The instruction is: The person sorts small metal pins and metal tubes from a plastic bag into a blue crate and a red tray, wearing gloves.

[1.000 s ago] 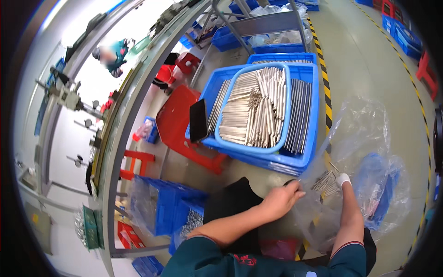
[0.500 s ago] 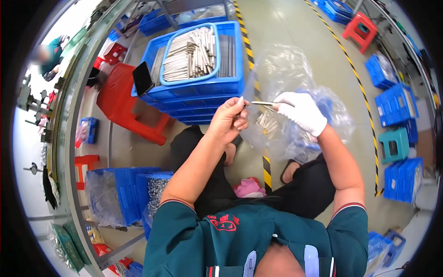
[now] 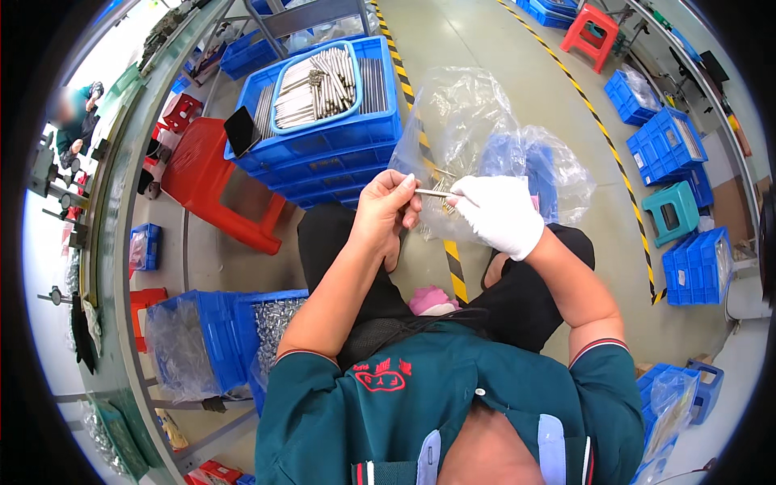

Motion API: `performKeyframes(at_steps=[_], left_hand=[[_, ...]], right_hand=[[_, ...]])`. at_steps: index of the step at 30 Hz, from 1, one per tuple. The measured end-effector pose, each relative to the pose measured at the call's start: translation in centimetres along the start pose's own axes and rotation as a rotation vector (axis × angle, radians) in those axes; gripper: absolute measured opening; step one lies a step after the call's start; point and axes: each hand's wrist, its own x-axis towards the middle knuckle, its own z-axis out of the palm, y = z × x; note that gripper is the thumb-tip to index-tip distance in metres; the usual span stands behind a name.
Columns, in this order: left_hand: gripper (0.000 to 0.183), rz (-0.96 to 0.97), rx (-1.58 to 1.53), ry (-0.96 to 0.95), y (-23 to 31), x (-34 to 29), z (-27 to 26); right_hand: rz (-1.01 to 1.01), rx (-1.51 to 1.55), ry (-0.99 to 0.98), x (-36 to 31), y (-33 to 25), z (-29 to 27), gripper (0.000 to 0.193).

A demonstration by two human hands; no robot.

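Between my two hands a thin silver metal rod (image 3: 434, 193) lies nearly level. My bare left hand (image 3: 385, 204) pinches its left end between thumb and fingers. Whether a small part sits at that end is hidden by the fingertips. My right hand (image 3: 499, 215), in a white glove, is closed around the other end. Just beyond the glove, a clear plastic bag (image 3: 461, 101) is spread out with several loose rods visible in it. A light blue basket (image 3: 356, 61) heaped with similar rods rests on the stacked blue crates (image 3: 323, 149) ahead on the left.
A black phone (image 3: 241, 132) leans at the crate's left corner. The red stool (image 3: 194, 166) stands beside the stack. At my left, a blue bin holds small metal parts (image 3: 275, 327). A workbench (image 3: 121, 267) runs along the left. Another person (image 3: 77, 121) is at far left.
My hands have come closer together, and the left fingertips now meet the rod's end. The gloved hand has drawn back from over the bag. The whole view has shifted slightly.
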Motion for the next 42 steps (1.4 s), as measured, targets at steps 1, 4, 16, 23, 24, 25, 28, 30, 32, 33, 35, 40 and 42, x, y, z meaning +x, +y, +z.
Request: performKeyframes(at_steps=[1,4,16,23,24,25,28,30,32,33,35,40,42], left_hand=[[0.012,-0.001,0.000,-0.002,0.1,-0.3,-0.1],[0.012,0.031,0.013,-0.050,0.8,-1.4,-0.4],[0.011,0.035,0.196,-0.147,1.8,-5.5,0.4],[0.012,0.137,0.185,-0.060,2.3,-6.1,0.0],[0.012,0.065,0.077,-0.097,2.2,-6.3,0.1],[0.013,-0.009,-0.033,-0.132,2.0,-6.4,0.2],[0.014,-0.087,-0.180,-0.215,1.0,-6.6,0.0],[0.014,-0.102,-0.207,-0.236,0.7,-6.5,0.1],[0.013,-0.115,-0.228,-0.264,0.6,-6.6,-0.1],[0.013,-0.116,-0.234,-0.261,0.5,-6.6,-0.1],[0.012,-0.106,-0.230,-0.269,0.5,-6.5,-0.2],[0.013,-0.107,-0.253,-0.259,0.4,-6.5,-0.7],[0.012,-0.106,-0.264,-0.259,0.2,-6.5,-0.7]], right_hand=[[0.001,-0.001,0.001,-0.2,-0.4,0.2,0.020],[-0.014,-0.063,0.070,-0.7,-1.4,0.5,0.020],[0.194,0.456,-0.071,-3.1,-3.3,1.0,0.020],[0.167,0.552,-0.027,-4.2,-2.4,-0.3,0.015],[0.309,0.747,0.070,-3.9,-3.0,-0.7,0.016],[0.453,0.940,0.169,-3.7,-3.5,-1.1,0.016],[0.548,1.098,0.205,-3.3,-5.4,-1.0,0.014],[0.521,1.205,0.269,-3.0,-6.1,0.0,0.013],[0.511,1.214,0.288,-3.3,-6.3,1.3,0.012],[0.488,1.222,0.308,-3.3,-6.3,1.7,0.012],[0.507,1.174,0.261,-3.1,-6.5,2.0,0.012],[0.478,1.120,0.278,-2.9,-6.9,2.6,0.013],[0.456,1.053,0.274,-3.0,-7.1,2.7,0.013]])
